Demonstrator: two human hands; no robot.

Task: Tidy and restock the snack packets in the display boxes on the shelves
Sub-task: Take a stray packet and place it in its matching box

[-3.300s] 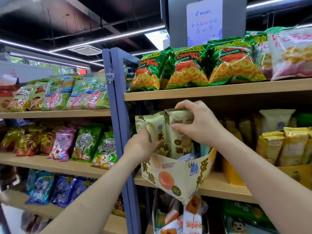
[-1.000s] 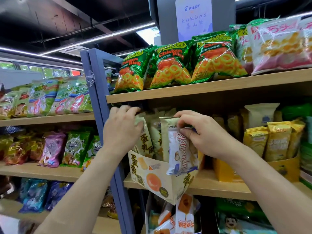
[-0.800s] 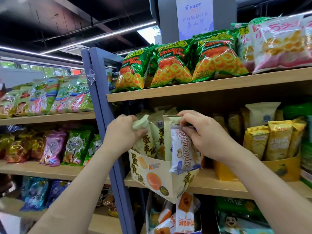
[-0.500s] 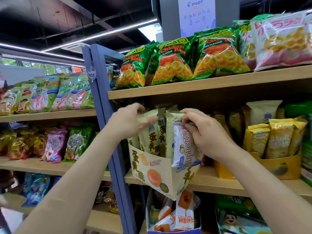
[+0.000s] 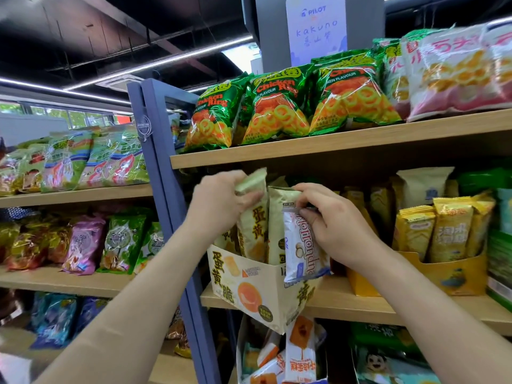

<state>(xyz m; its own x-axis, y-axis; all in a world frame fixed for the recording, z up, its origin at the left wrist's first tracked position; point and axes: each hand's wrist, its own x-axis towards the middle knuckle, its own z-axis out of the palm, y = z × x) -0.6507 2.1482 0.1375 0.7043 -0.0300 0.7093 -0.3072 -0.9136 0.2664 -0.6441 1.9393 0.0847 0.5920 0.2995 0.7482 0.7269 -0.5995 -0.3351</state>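
Gold packets [image 5: 278, 220] are getting tidied in the display box [image 5: 249, 289].
We are lifting one higher, gripped in our left hand [image 5: 221, 202]; our right hand [image 5: 339, 227] is still pinching the white packet [image 5: 302, 245].

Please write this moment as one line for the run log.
left hand: grips cream packet top | right hand: pinches white packet | display box: at shelf edge

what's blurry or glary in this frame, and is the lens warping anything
Head view: the left hand and the pale packet it grips are motion-smeared; the right hand and its white packet are sharp. Glare streaks the green ring-snack bags, and the wide lens tilts the blue post.
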